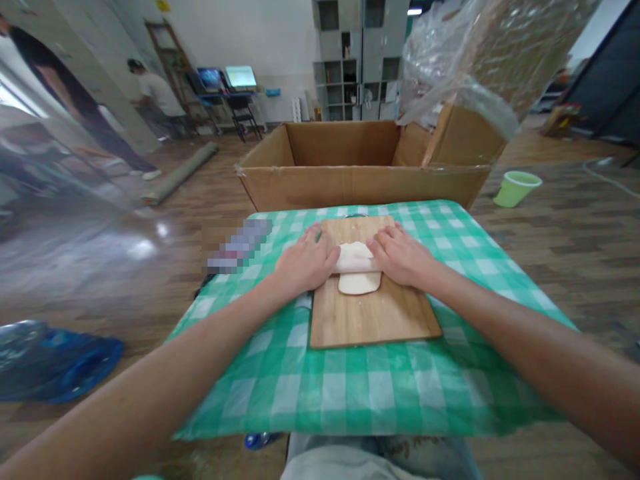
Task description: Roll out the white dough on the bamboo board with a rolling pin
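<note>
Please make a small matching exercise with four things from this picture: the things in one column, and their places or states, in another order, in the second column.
Column 1
1. Rolling pin
2. Dough
3. Wooden board
4. Light green bucket

Column 2
A. Lies directly on the checked tablecloth
B. Stands on the wooden floor
C. Has its ends under the left hand and the right hand
D. White and flattened

Right pairs: 1-C, 2-D, 3-A, 4-B

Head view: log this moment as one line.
left hand: on rolling pin, left end | right hand: on right end | dough: flattened, beneath rolling pin | wooden board: on checkered cloth
</note>
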A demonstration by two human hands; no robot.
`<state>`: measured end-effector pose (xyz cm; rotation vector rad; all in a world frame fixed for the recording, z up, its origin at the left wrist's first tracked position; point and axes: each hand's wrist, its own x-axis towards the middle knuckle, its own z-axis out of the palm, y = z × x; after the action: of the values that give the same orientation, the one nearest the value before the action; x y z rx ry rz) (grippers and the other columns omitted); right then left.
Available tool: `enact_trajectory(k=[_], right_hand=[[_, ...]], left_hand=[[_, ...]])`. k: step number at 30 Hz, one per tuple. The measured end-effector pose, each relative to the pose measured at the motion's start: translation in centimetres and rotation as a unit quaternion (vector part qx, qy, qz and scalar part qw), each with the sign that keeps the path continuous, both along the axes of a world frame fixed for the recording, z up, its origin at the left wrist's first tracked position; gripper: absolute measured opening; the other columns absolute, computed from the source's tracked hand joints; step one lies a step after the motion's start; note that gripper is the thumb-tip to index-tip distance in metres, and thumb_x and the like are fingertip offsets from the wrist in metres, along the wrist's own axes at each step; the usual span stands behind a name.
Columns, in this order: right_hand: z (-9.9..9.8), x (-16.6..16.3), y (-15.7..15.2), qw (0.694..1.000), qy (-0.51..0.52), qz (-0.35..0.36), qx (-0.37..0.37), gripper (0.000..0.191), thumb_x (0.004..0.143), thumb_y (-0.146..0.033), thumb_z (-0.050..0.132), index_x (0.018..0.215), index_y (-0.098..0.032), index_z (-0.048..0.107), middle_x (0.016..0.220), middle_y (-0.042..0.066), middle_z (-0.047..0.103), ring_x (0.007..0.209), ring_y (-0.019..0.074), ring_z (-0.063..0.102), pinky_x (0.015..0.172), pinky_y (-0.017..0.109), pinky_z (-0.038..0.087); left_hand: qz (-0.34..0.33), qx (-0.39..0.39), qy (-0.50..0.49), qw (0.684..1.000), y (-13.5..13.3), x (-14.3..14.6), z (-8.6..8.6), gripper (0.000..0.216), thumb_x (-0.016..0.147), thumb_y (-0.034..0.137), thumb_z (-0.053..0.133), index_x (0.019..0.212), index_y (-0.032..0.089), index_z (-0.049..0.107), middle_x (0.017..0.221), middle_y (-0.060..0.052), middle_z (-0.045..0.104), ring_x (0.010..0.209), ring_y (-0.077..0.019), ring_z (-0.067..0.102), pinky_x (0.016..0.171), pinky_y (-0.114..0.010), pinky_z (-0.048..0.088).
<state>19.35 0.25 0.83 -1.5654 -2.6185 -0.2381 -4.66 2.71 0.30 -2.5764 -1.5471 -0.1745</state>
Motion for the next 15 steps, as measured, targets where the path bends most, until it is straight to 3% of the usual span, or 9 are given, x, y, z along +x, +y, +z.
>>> enact_trajectory(k=[8, 12, 15], right_hand=[[0.2, 0.7, 4.8, 0.994, -0.098, 0.037, -0.004, 0.052, 0.111, -0.031, 0.026, 0.148, -0.016, 0.060, 0.126, 0.022, 0.071, 0.125, 0.0395, 0.056, 0.108, 0.060, 0.037], [0.7, 0.4, 6.0, 0.996, -0.078, 0.009, 0.042, 0.055, 0.112, -0.029, 0.021, 0.145, -0.012, 0.062, 0.122, 0.020, 0.072, 0.124, 0.0376, 0.056, 0.111, 0.057, 0.035], [0.9, 0.0, 7.0, 0.997, -0.040, -0.011, 0.060, 0.057, 0.112, -0.029, 0.020, 0.143, -0.008, 0.063, 0.117, 0.021, 0.072, 0.122, 0.0373, 0.058, 0.107, 0.053, 0.038]], left_hand=[[-0.105, 0.014, 0.117, 0.987, 3.2, -0.1, 0.1, 0.046, 0.111, 0.028, 0.025, 0.135, 0.014, 0.062, 0.152, -0.019, 0.054, 0.149, -0.0367, 0.043, 0.110, -0.050, 0.048], [-0.058, 0.054, 0.077, 0.994, 4.2, 0.6, 0.4, 0.049, 0.113, 0.030, 0.022, 0.142, 0.012, 0.057, 0.156, -0.020, 0.051, 0.150, -0.0350, 0.041, 0.111, -0.051, 0.048], [-0.041, 0.060, 0.027, 0.997, 5.5, 1.2, 0.8, 0.049, 0.113, 0.033, 0.024, 0.137, 0.012, 0.060, 0.146, -0.019, 0.059, 0.144, -0.0333, 0.048, 0.108, -0.049, 0.050]])
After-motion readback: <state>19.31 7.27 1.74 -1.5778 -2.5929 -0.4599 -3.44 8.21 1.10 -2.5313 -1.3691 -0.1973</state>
